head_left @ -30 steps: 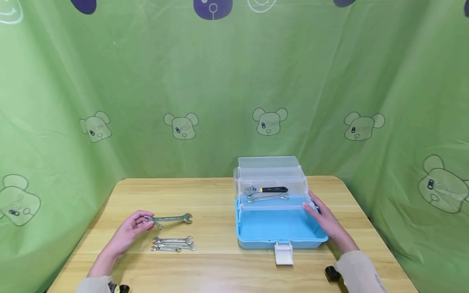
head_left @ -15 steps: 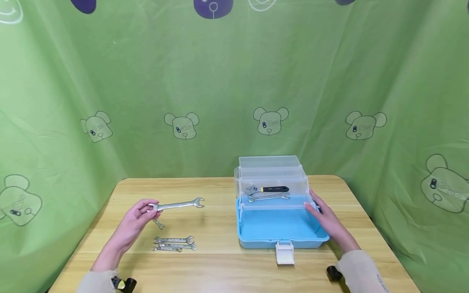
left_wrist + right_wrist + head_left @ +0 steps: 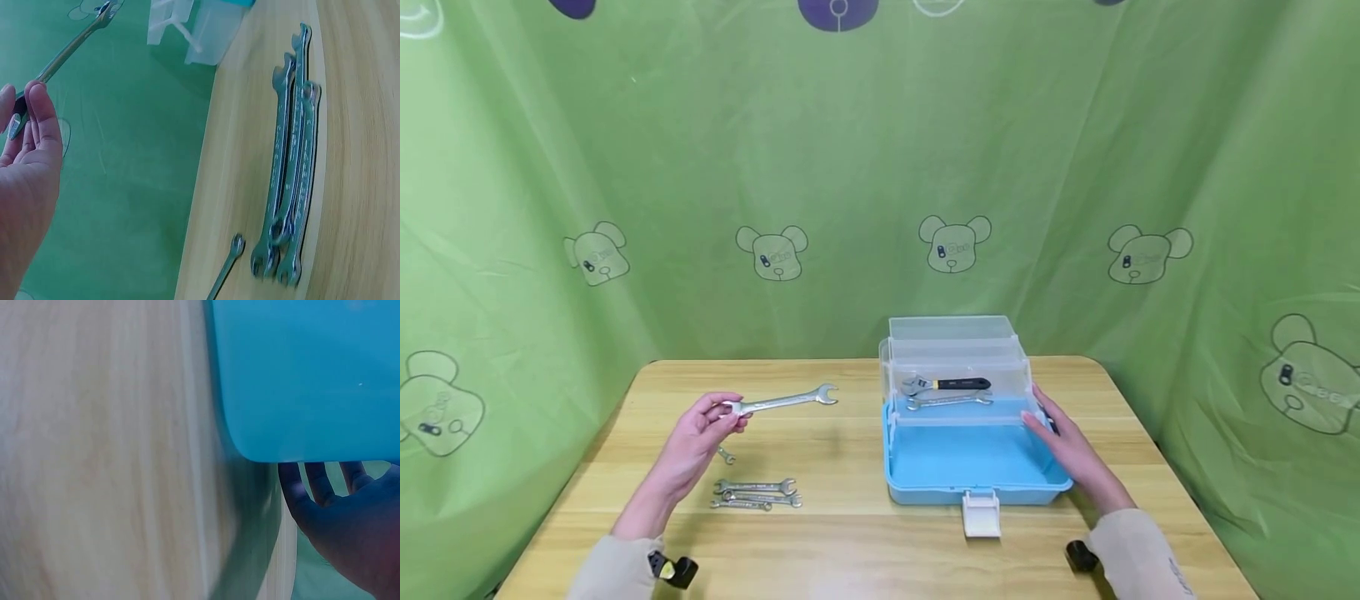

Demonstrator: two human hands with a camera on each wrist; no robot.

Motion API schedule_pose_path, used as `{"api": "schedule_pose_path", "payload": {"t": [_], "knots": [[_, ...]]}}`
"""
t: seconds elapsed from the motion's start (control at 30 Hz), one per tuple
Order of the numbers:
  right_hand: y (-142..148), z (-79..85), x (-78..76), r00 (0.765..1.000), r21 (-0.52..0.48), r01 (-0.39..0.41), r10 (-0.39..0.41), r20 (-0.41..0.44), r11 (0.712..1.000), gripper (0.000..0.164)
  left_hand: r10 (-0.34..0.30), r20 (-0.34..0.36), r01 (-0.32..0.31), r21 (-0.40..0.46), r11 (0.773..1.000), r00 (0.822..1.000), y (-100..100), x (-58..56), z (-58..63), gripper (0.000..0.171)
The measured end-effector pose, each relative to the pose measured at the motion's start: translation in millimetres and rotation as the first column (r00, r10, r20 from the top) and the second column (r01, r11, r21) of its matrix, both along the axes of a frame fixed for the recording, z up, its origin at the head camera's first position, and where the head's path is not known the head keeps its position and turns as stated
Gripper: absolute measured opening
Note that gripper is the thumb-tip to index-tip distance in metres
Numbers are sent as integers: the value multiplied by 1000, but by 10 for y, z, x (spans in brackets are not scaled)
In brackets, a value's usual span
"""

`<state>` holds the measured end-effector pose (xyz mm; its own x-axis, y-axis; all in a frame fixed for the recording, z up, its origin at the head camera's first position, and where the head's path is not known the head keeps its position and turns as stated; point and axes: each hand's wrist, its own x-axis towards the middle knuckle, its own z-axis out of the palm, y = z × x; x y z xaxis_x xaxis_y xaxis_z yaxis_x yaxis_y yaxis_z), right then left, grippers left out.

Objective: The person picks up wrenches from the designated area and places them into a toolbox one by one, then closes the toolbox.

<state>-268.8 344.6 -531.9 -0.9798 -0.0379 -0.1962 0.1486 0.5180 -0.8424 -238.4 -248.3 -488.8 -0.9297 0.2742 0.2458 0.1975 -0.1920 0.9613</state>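
Observation:
My left hand [image 3: 700, 429] pinches an open-end wrench [image 3: 786, 402] by one end, raised above the table, its far jaw pointing right. Below lie a small wrench [image 3: 228, 262], partly hidden by the hand in the head view, and a small group of wrenches [image 3: 756, 486]. On the right stands an opened blue toolbox [image 3: 977, 457] with clear trays. An adjustable wrench [image 3: 958, 384] with a black handle and another open-end wrench [image 3: 950, 402] lie in one tray. My right hand [image 3: 1067, 446] rests on the toolbox's right side, fingers fairly straight against it.
A white latch [image 3: 981, 515] hangs down at the toolbox's front. The wooden table [image 3: 850, 550] ends at a green curtain [image 3: 850, 167] printed with bear heads, which also closes in both sides.
My left hand has lifted the open-end wrench from low over the table and carried it up and to the right, away from the small wrench. My right hand has stayed at the toolbox.

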Motion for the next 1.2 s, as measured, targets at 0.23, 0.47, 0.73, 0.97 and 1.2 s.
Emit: {"api": "schedule_pose_path", "payload": {"t": [0.23, 0.47, 0.73, 0.97, 1.2], "knots": [[7, 12, -13, 1000, -5, 2, -2, 11, 1000, 86, 0, 13, 0, 15, 1000, 1000, 233, -103, -13, 33], [17, 47, -25, 1000, -3, -6, 6, -15, 1000, 85, -30, 16, 30, 32, 999, 999, 535, -199, -16, 35], [-4, 43, -30, 1000, -7, -2, 2, -13, 1000, 85, -51, 46, 49, 31, 998, 998, 826, -287, -60, 43], [12, 9, -19, 1000, 4, -10, 10, -13, 1000, 82, -53, 78, 51, 30, 998, 996, 1061, -322, -59, 45], [15, -18, -16, 1000, -3, -4, 4, -5, 1000, 85, -66, 103, 65, 14, 998, 992, 1329, -348, -72, 36]]}}
